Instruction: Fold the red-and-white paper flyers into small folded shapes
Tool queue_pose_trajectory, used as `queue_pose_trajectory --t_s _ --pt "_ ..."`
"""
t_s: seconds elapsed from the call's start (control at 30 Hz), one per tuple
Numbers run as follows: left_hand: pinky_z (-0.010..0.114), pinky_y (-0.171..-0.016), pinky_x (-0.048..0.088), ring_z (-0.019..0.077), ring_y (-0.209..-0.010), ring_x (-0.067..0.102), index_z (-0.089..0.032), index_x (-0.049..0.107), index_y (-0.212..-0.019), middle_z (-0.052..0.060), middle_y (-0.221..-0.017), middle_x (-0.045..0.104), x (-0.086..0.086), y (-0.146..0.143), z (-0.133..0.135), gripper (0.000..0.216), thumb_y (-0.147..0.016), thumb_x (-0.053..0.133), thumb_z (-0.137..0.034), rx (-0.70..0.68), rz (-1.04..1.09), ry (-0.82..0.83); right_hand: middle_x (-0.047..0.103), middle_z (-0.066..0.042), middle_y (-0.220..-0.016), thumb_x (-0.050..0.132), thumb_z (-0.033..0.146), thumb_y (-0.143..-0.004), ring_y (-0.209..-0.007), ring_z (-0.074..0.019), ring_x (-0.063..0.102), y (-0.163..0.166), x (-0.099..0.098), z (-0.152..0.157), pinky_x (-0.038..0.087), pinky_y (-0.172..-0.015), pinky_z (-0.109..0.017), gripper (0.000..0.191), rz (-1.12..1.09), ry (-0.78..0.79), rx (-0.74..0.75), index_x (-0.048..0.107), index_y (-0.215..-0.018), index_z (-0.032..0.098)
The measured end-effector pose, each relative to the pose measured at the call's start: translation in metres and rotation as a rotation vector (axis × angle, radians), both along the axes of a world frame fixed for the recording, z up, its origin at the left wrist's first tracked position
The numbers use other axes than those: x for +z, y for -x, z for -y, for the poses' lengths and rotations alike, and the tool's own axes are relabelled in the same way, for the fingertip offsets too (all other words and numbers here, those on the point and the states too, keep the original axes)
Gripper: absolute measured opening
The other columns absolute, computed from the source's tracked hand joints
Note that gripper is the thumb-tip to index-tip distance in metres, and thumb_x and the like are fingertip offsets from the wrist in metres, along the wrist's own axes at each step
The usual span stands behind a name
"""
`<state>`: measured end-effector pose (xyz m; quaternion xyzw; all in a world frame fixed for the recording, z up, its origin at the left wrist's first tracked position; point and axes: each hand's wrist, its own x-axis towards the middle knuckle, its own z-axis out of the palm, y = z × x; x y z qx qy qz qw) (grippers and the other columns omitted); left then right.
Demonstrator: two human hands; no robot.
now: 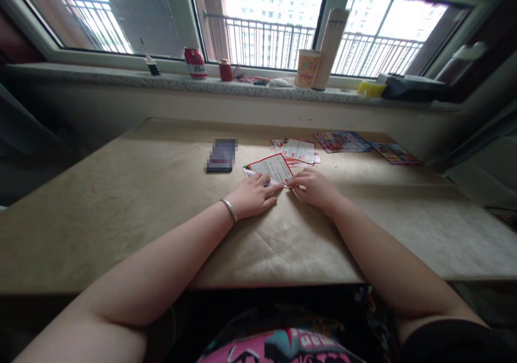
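Observation:
A white printed card (pixel 269 168) with a red border and lines of text lies aslant on the table, its lower edge between my hands. My left hand (pixel 255 195), with a silver bangle at the wrist, rests on the card's lower left side, its fingers stretched out and apart. At the lower right corner, the fingertips of my right hand (pixel 315 188) are pinched together on the card. Just behind it, several similar white and red cards (pixel 298 150) overlap in a loose heap.
A dark, blurred-out phone-like object (pixel 222 155) lies left of the cards. Colourful printed cards sit in a pile (pixel 343 141) and a smaller group (pixel 396 153) at the right. On the windowsill (pixel 169 82) stand a red can (pixel 195 62), a paper cup (pixel 307 68) and a cardboard tube (pixel 330 49).

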<state>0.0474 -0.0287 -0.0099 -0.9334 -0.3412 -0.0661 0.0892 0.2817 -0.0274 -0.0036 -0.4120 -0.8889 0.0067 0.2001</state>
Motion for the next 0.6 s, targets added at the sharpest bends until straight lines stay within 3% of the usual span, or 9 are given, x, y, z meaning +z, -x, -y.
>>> queue_pose_trajectory --t_s 0.2,0.6 --pt "0.042 -0.1 0.036 0.0277 -0.111 0.046 -0.027 0.046 -0.138 0.011 -0.12 0.054 -0.001 0.002 0.0 0.048 -0.094 0.041 -0.046 -0.004 0.019 0.008 0.069 -0.005 -0.092 0.056 0.017 -0.084 -0.091 -0.0183 0.059 0.012 -0.002 0.002 0.044 -0.085 -0.029 0.021 0.05 0.062 -0.073 0.075 -0.091 0.021" --pt "0.042 -0.099 0.038 0.0266 -0.111 0.048 -0.03 0.051 -0.132 0.01 -0.12 0.053 0.001 0.001 -0.002 0.042 -0.094 0.042 -0.045 -0.01 0.027 0.022 0.068 -0.007 -0.09 0.052 0.019 -0.083 -0.091 -0.0209 0.056 0.021 0.004 0.005 0.04 -0.079 -0.03 0.02 0.215 -0.02 -0.107 0.071 -0.087 0.02"
